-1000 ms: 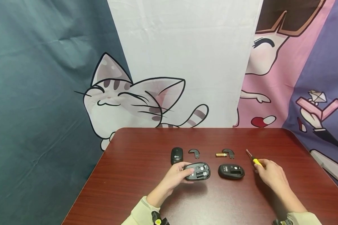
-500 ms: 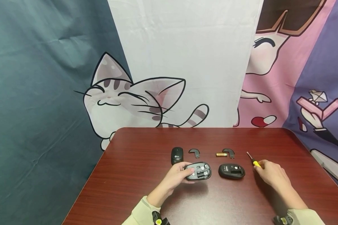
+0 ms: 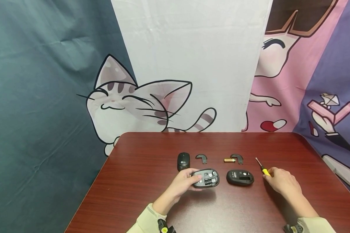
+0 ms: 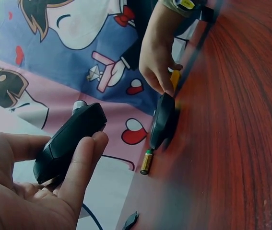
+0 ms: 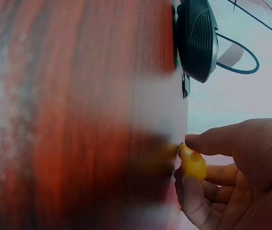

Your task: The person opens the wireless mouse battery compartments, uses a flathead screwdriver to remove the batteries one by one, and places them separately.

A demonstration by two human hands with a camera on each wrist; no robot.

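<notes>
My left hand [image 3: 179, 183] holds a black computer mouse [image 3: 206, 178] above the table, thumb on its upturned underside. The battery bay faces up without a cover, and a dark battery lies inside. In the left wrist view a silver end sticks up past the edge of that mouse [image 4: 66, 146]. At the right, my right hand [image 3: 283, 182] grips a small screwdriver [image 3: 266, 171] by its yellow handle, the metal shaft pointing away and to the left. The right wrist view shows thumb and fingers around the yellow handle [image 5: 193, 165], close over the table.
A second black mouse [image 3: 240, 177] lies upside down between the hands, its bay uncovered. Behind stand an upright mouse [image 3: 183, 161], a hooked cover [image 3: 202, 158], another cover [image 3: 237, 158] and a gold battery [image 3: 229, 160]. A printed curtain [image 3: 198, 64] hangs beyond the table [image 3: 128, 181].
The screwdriver's tip has come slightly nearer to me as the right hand shifted a little. My left hand and its mouse have drifted very slightly right.
</notes>
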